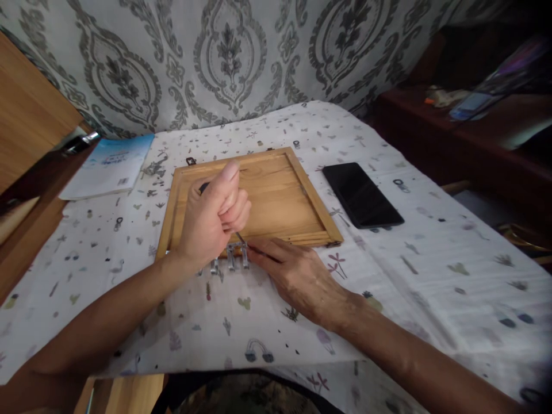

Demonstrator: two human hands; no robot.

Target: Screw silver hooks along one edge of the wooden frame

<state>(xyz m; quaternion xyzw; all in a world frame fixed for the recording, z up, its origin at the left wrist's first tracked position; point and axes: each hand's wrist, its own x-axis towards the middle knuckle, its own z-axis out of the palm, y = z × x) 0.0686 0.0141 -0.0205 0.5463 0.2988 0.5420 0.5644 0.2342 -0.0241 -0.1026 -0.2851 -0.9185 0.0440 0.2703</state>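
A wooden panel with a raised border lies flat on the table. My left hand is closed in a fist above its near part, around a screwdriver. The screwdriver's dark handle end shows behind the fist, and its thin metal shaft slants down to the panel's near edge. There, a silver metal hook rack sits along the border with its hooks pointing toward me. My right hand rests low beside it, fingertips pinched at the rack's right end. The screwdriver's tip is hard to make out.
A black phone lies right of the panel. A blue-and-white booklet is at the left edge of the patterned tablecloth. Small dark metal fittings stick out from the panel's far edge. A patterned curtain hangs behind.
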